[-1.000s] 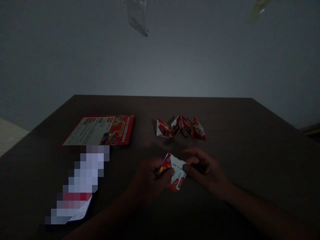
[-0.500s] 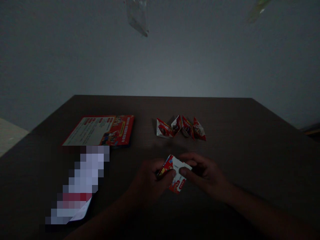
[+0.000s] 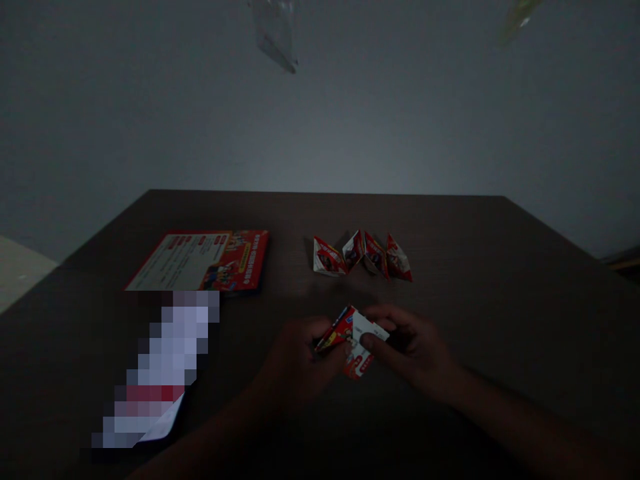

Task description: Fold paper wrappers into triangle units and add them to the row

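Note:
Both hands meet over the near middle of a dark wooden table point(image 3: 500, 280). My left hand point(image 3: 300, 363) pinches the left side of a small red and white folded paper piece point(image 3: 355, 337). My right hand point(image 3: 413, 347) grips its right side, thumb pressed on the white face. The piece is held just above the tabletop, partly folded. Beyond it, a row of several similar folded red and white paper pieces point(image 3: 363, 255) stands on the table.
A red printed leaflet point(image 3: 203, 260) lies flat at the left. Nearer me on the left lies a white and red paper, blurred out point(image 3: 160, 367). A pale wall rises behind the table's far edge. The room is dim.
The paper piece has been folded tighter and turned a little between my fingers; my right hand has closed in over it. The other things have not moved.

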Action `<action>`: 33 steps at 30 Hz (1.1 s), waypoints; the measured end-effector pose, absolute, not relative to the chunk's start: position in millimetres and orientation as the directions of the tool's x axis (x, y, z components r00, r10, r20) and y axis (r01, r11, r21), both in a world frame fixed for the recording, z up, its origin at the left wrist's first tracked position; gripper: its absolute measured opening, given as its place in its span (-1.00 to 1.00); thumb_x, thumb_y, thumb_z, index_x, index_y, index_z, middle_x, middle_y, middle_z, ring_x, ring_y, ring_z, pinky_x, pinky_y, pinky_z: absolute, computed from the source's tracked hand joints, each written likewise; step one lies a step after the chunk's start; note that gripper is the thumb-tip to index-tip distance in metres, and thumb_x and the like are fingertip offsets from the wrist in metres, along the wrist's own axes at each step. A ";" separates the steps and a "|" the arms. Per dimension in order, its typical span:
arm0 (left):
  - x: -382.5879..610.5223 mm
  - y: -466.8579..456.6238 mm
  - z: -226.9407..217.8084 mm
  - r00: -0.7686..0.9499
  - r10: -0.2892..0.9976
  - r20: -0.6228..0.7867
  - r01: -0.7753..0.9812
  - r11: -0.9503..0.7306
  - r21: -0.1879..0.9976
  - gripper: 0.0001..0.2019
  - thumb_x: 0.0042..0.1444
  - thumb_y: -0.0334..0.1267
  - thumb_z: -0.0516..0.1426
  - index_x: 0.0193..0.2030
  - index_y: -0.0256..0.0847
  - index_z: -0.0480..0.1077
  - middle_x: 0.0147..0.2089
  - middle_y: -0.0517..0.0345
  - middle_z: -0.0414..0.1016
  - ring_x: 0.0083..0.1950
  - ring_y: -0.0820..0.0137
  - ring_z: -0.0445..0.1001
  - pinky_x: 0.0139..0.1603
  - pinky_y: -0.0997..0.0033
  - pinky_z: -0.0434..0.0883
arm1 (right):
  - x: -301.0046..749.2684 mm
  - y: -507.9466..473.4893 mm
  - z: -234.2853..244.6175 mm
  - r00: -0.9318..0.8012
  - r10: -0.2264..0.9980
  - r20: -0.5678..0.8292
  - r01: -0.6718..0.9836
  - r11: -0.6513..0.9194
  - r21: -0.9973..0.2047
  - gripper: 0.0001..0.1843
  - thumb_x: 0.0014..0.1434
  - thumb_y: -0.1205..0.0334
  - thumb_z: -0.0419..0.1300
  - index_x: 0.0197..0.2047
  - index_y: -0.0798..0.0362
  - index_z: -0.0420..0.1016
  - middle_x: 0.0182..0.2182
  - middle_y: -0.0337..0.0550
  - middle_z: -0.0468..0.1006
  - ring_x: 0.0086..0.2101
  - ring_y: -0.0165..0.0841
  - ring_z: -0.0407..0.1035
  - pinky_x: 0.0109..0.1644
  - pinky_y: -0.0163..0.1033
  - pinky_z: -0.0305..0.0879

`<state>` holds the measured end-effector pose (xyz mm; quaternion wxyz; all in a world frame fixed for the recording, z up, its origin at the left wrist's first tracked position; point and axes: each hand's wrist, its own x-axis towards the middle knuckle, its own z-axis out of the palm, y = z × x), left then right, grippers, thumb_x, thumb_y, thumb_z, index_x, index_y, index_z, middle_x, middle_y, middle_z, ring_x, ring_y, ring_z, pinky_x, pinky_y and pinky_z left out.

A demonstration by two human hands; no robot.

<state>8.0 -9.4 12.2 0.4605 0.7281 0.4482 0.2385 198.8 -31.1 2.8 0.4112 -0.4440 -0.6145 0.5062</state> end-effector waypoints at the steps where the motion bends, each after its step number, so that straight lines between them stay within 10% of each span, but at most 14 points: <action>1: 8.5 -9.3 11.9 0.490 0.870 -0.063 0.439 -0.183 0.880 -0.82 0.09 -0.26 0.08 -0.42 -0.32 0.42 -0.53 0.26 0.28 -0.50 0.50 0.21 -0.52 0.54 0.12 | 197.9 -31.0 3.1 -0.280 0.959 0.052 0.119 0.089 -0.989 -0.81 0.17 0.29 0.18 -0.11 0.02 0.39 -0.39 -0.22 0.55 -0.42 -0.42 0.41 -0.34 -0.33 0.34; 33: 8.1 -11.5 14.7 0.437 0.899 0.042 0.411 -0.241 0.879 -0.82 0.07 -0.26 0.12 -0.49 -0.28 0.41 -0.54 0.23 0.35 -0.48 0.48 0.30 -0.48 0.54 0.18 | 197.0 -34.2 7.1 -0.233 0.969 0.087 0.140 0.122 -0.983 -0.86 0.14 0.28 0.20 -0.19 0.03 0.42 -0.48 -0.26 0.52 -0.49 -0.45 0.37 -0.43 -0.38 0.31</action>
